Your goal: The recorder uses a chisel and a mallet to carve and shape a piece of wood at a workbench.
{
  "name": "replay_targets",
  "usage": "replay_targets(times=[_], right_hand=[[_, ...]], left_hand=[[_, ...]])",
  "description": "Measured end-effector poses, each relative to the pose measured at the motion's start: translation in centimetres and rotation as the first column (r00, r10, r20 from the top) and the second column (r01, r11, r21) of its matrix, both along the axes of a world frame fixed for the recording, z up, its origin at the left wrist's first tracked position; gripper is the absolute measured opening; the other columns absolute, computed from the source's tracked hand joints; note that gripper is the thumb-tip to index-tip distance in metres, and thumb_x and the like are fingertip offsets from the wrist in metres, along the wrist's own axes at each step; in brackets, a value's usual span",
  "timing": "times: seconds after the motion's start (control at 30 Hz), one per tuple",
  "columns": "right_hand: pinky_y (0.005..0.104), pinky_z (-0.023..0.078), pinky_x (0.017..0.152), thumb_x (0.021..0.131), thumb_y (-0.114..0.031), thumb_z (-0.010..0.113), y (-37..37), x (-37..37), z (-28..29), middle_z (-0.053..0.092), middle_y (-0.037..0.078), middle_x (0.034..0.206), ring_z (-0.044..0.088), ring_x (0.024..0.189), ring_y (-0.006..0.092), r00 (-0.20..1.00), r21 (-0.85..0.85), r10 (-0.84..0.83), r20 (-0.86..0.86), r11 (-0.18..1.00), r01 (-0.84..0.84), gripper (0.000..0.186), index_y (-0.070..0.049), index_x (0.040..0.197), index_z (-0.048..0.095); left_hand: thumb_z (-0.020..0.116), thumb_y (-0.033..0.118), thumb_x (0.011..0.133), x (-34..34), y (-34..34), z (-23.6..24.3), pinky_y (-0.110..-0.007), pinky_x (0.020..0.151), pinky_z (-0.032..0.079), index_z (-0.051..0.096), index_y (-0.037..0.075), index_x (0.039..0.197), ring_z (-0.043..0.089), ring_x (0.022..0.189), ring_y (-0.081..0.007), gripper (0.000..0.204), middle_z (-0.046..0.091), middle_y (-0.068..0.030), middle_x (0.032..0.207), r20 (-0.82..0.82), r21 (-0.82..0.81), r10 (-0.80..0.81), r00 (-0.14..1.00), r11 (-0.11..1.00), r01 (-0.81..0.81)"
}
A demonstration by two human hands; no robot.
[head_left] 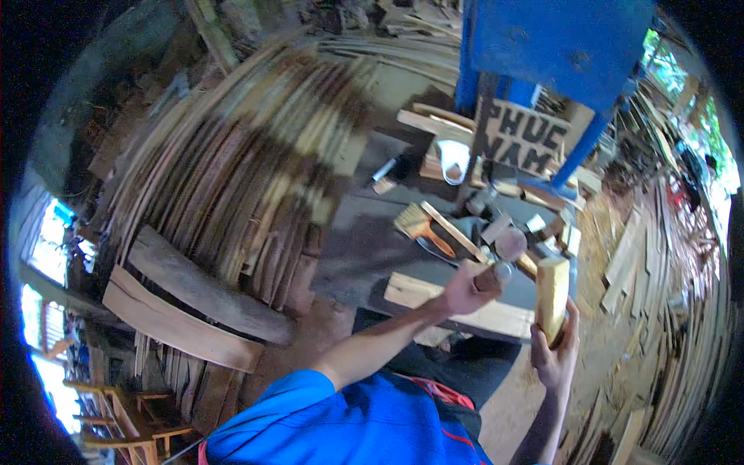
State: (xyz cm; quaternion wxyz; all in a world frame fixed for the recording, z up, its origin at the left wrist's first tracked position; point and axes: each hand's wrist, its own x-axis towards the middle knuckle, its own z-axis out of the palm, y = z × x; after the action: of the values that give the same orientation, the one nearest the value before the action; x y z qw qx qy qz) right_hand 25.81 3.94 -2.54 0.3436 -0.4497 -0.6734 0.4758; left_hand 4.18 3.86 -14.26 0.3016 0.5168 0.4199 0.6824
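My left hand (463, 293) is closed around a short brown wooden handle (489, 280) with a round metal end; the rest of that tool is hidden. To its right, my right hand (558, 349) grips the lower end of a pale yellow wood block (552, 291), held upright with fingers on one side and thumb on the other. Just beyond my left hand is a round, pinkish-brown piece (510, 243). A brush (412, 222) lies on the dark bench top (349, 252), near an orange-handled tool (435, 242) and a thin wood strip (453, 230).
A light plank (415, 291) lies along the bench's near edge. Beyond the bench stands a blue machine (558, 46), with a lettered board (523, 136) and a white cup-shaped thing (452, 159) nearby. Stacked boards (225, 170) fill the left; scrap wood (628, 248) covers the right-hand floor.
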Motion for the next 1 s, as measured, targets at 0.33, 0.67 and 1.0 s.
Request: replay_targets(times=[0.33,0.67,1.0], right_hand=[[0.0323,0.049,0.078,0.079,0.001,0.063,0.6,-1.6,0.3,0.063,0.012,0.099,0.060,0.086,0.0174,0.997,0.004,0.018,-0.077,1.000,-0.018,0.067,-0.005,0.138,0.033],[0.0296,0.051,0.069,0.079,-0.010,0.071,1.9,-2.9,6.0,0.066,0.012,0.091,0.064,0.079,0.0160,0.969,0.229,0.165,0.182,0.952,-0.205,0.042,0.000,0.115,0.051],[0.0392,0.052,0.081,0.078,-0.018,0.073,3.4,-5.7,11.0,0.066,0.019,0.102,0.067,0.093,0.0319,0.816,0.406,0.263,0.515,0.764,-0.502,0.056,-0.002,0.127,0.051]], left_hand=[[0.071,0.009,0.079,-1.9,1.0,0.2,-0.029,0.056,0.041,0.055,0.001,0.079,0.047,0.061,-0.0075,0.018,0.052,-0.0007,0.064,-0.077,-0.060,-0.011,0.997,0.998,0.006],[0.064,0.009,0.088,-1.6,-0.1,2.2,-0.024,0.052,0.038,0.057,0.004,0.080,0.046,0.061,-0.0033,0.012,0.049,0.0075,0.065,0.084,-0.063,-0.064,0.994,0.996,0.069],[0.062,0.007,0.084,-2.1,0.4,1.0,-0.025,0.048,0.033,0.057,0.002,0.069,0.043,0.054,-0.0036,0.017,0.049,0.0042,0.057,-0.011,0.006,-0.017,1.000,1.000,0.017]])
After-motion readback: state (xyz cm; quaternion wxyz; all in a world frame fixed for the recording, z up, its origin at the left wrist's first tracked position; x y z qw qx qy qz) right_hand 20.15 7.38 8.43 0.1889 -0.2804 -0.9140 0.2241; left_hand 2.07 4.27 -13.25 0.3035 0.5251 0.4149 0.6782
